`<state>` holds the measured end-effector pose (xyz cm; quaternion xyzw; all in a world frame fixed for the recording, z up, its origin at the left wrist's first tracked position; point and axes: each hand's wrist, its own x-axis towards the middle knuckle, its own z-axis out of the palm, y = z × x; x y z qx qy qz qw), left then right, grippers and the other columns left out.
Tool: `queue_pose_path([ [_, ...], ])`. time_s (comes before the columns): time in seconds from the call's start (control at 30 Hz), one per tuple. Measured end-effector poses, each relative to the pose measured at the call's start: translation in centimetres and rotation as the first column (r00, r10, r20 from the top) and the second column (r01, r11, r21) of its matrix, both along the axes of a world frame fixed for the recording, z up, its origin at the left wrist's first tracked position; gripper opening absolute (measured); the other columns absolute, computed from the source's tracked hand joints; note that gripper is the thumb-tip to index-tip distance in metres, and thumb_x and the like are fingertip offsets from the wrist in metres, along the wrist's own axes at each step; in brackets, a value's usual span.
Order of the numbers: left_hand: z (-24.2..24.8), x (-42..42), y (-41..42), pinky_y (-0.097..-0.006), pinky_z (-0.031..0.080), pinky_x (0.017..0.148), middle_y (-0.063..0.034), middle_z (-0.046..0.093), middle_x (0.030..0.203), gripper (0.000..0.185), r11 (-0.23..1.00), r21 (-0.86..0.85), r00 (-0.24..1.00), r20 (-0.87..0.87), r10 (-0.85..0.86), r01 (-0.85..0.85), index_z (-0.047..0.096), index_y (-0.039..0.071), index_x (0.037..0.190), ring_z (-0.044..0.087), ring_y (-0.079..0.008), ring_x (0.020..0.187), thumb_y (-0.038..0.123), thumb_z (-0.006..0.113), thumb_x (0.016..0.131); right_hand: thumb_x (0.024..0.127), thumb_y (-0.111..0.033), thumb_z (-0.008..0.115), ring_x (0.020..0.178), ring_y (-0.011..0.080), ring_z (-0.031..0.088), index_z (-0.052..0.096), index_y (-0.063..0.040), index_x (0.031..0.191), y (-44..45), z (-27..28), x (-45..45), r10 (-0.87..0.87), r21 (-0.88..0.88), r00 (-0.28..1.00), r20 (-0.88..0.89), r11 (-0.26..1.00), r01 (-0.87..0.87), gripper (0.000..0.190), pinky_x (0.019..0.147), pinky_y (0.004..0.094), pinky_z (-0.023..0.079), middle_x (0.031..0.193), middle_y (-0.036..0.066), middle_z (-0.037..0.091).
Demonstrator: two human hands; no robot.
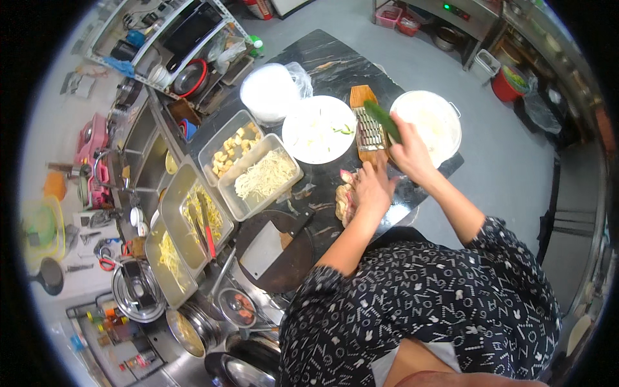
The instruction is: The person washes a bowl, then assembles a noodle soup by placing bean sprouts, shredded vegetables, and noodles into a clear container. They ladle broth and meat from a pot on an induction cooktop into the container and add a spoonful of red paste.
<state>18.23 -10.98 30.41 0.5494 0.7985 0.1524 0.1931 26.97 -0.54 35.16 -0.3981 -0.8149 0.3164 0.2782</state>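
My right hand [411, 154] grips a green cucumber [379, 116] lying slanted over the metal blades of a wooden-framed grater [368, 128]. With its fingers on the near wooden end of that grater, my left hand [373, 189] presses it to the black marble-patterned table [316, 53]. Against the left hand's outer side is a beige and pink bundle [345, 205], partly covered; what it is I cannot tell. Left of the grater, a white plate [314, 145] carries a few green and pale strips. A white round tub [452, 138] with pale contents stands right of my right hand.
Plastic boxes hold pale shreds [266, 176] and fried cubes [235, 150]. Metal trays of bean sprouts [200, 217] stand farther left, tongs [205, 225] in one. A cleaver [263, 246] lies on a round chopping board [297, 271]. Behind the plate stands a stack of white plates [269, 92].
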Motion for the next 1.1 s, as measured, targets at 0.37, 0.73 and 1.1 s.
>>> queue_pose_path([
  [0.37, -1.4, -2.0, 1.3, -0.0455, 0.048, 0.094, -0.0304, 0.058, 0.12, 0.11, 0.938, -0.203, 0.872, 0.356, 0.336, -0.279, -0.001, 0.006, 0.156, 0.062, -0.0423, 0.105, 0.029, 0.072, 0.077, 0.095, -0.013, 0.06, 0.067, 0.0057, 0.054, 0.05, -0.004, 0.139, -3.7, 5.0, 7.0, -0.203, -0.497, 0.932, -0.299, 0.867, 0.03, 0.046, 0.059, 0.0208, 0.044, 0.091, 0.001, 0.057],
  [0.73, 1.3, -7.7, -5.9, -0.0479, 0.048, 0.096, -0.032, 0.056, 0.127, 0.099, 0.89, 0.129, 0.857, 0.362, 0.368, -0.437, 0.015, 0.006, 0.155, 0.06, -0.0471, 0.111, 0.022, 0.074, 0.078, 0.1, -0.018, 0.05, 0.064, 0.0121, 0.056, 0.045, -0.009, 0.141, -2.4, 3.9, 0.6, 0.069, -0.51, 0.981, -0.18, 0.847, -0.153, 0.043, 0.058, 0.0281, 0.047, 0.078, 0.002, 0.055],
  [1.1, -3.7, -12.2, -8.2, -0.0339, 0.057, 0.055, -0.011, 0.065, 0.086, 0.021, 0.902, -0.221, -0.268, 0.955, 0.124, -0.37, 0.05, 0.005, 0.113, 0.068, -0.0238, 0.065, 0.023, 0.053, 0.102, 0.092, -0.025, 0.062, 0.061, 0.032, 0.065, 0.05, -0.011, 0.137, -7.2, 1.2, -7.8, 0.154, 0.34, 0.87, 0.468, 0.878, -0.338, 0.049, 0.05, 0.0417, 0.052, 0.08, 0.015, 0.06],
])
